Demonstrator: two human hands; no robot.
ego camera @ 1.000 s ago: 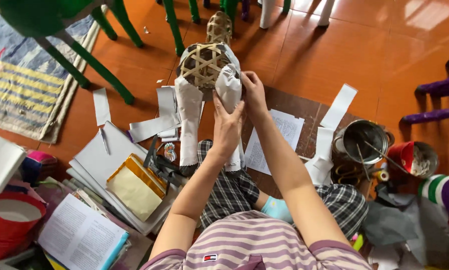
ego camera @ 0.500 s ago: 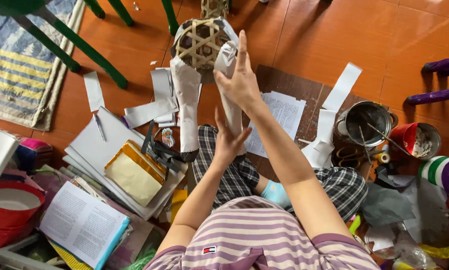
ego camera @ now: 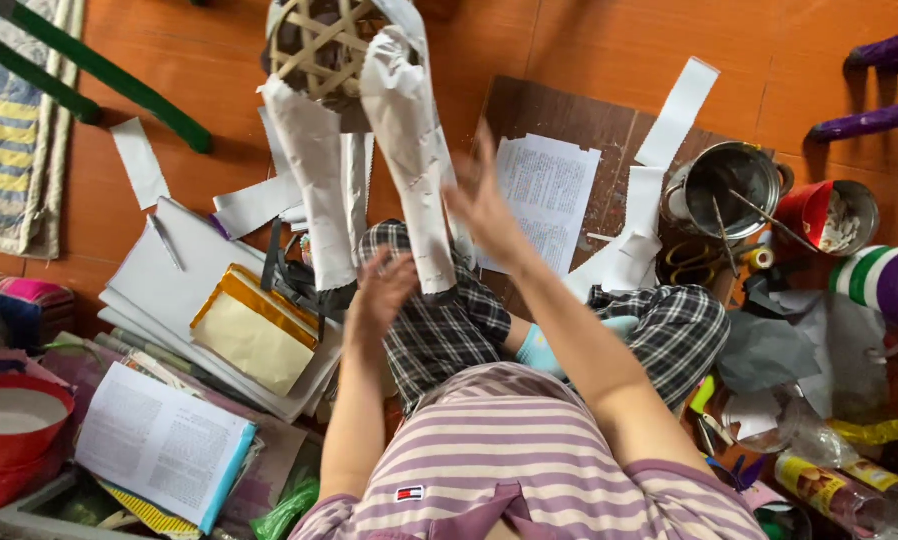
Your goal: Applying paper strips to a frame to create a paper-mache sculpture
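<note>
A person seated on the orange tiled floor [ego camera: 619, 50] works on a woven bamboo lattice frame [ego camera: 324, 40] with two long legs wrapped in white paper. The frame stands ahead of the person's knees, its long axis running away from the body, and the two legs point back toward the lap. The right-hand paper-covered leg [ego camera: 414, 160] lies between the two hands; the left-hand paper-covered leg [ego camera: 314, 180] sits just beside it, to the left of both hands. The right hand [ego camera: 484, 200] is raised beside the upper part of the right-hand leg, fingers spread and blurred, holding nothing; whether it touches the paper cannot be told. The left hand [ego camera: 384, 290] sits lower, near that leg's foot, fingers loosely open and a little curled, also empty, and is the nearer hand to the leg's bottom end. A stack of white sheets [ego camera: 159, 280] with a yellow pad [ego camera: 249, 335] lies to the left, a steel pot [ego camera: 729, 185] and a red cup [ego camera: 834, 215] to the right.
</note>
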